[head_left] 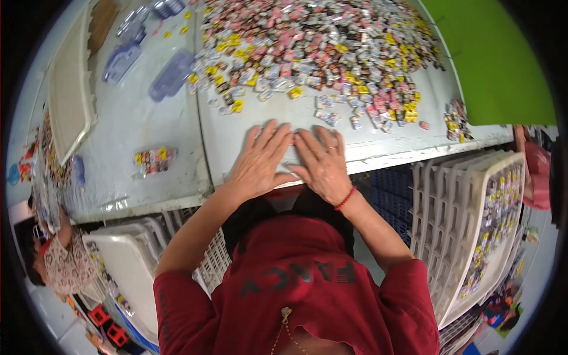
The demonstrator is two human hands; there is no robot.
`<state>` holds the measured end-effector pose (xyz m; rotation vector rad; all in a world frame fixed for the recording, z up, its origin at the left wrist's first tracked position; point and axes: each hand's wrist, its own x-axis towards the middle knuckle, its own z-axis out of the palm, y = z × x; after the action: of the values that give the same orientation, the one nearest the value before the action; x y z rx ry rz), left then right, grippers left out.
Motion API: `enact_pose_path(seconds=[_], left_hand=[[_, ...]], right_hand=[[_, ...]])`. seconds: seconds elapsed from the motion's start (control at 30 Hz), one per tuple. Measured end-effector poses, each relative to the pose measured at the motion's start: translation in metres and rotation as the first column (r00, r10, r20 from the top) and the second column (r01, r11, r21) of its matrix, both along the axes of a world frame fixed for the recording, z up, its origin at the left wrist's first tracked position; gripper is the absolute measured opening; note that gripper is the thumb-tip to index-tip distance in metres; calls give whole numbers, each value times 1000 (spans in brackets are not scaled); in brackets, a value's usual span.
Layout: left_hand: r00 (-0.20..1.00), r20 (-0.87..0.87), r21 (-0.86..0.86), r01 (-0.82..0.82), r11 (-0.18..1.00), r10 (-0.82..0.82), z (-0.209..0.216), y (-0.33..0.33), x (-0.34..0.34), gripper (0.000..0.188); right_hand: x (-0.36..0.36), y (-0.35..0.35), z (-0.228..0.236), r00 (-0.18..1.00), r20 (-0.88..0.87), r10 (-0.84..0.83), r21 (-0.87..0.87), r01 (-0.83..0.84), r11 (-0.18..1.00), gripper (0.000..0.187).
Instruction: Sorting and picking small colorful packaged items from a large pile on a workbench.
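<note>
Hands: our left hand (260, 161) and right hand (322, 164) press flat, fingers spread, empty, side by side on the table (148, 124) | Pile: small wrapped pieces (319, 53) lie beyond our fingertips | Tip: we judge sweeping small batches keeps control.

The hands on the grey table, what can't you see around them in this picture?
- Head view: whatever lies under the left hand and right hand; both flat palms cover it.
- Head view: the heap of small colourful wrapped pieces is too small to tell what each piece is, and the top edge cuts it off.
- Head view: the stacked cream plastic trays hide the floor beneath; the lower trays are covered.
- Head view: the grey metal table bends at the rim.
</note>
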<state>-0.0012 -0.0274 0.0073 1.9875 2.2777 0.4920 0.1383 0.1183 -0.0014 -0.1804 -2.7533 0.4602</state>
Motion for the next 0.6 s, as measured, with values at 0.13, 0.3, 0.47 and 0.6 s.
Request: enact_pose_path(seconds=[0.13,0.3,0.47,0.6], left_hand=[[998,-24,-2,-60,998,60,0,2,4,80],[998,52,106,-26,994,20,2,4,-3,72],[990,138,316,-5,949,-41,7,54,5,29],[981,146,376,66,924,-130,6,134,28,24]], right_hand=[[-9,5,-5,999,-26,39,-42,-40,998,56],[7,20,8,970,-204,-132,-165,99,981,49],[32,93,4,903,-227,-366,-91,354,931,23],[42,119,12,818,-243,-521,-20,533,846,20]])
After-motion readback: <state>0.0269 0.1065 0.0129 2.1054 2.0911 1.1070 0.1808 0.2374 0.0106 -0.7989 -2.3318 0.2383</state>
